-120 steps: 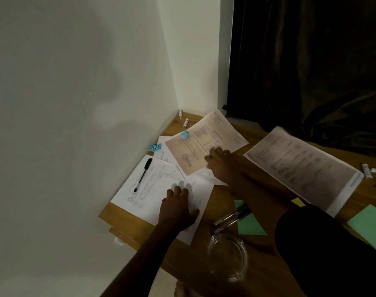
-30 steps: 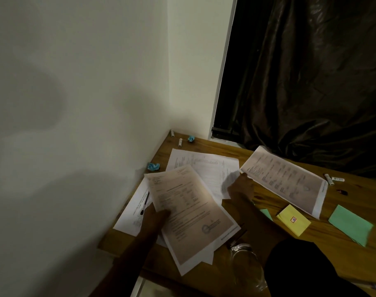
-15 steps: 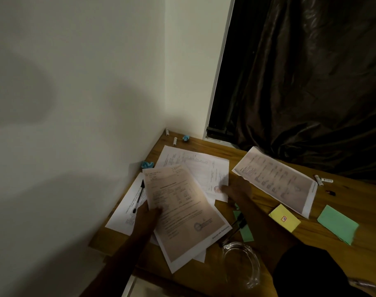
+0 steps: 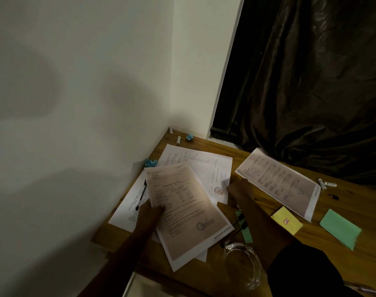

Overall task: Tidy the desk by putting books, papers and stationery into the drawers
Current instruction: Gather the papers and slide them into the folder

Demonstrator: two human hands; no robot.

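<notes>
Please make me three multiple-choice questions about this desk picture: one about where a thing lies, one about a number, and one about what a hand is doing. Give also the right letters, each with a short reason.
1. Where does the black pen lie?
A. on a white sheet beside the wall
B. in an open drawer
C. standing in a cup

2. How many crumpled blue scraps are on the desk?
A. one
B. two
C. five

3. What is the left hand doing?
A. hanging off the desk
B. holding a book
C. gripping the tan sheet

Answers:
1 A: the pen rests across that sheet's print.
2 B: one lies near the back corner, the other against the wall.
3 C: its thumb lies over the sheet's edge.
</notes>
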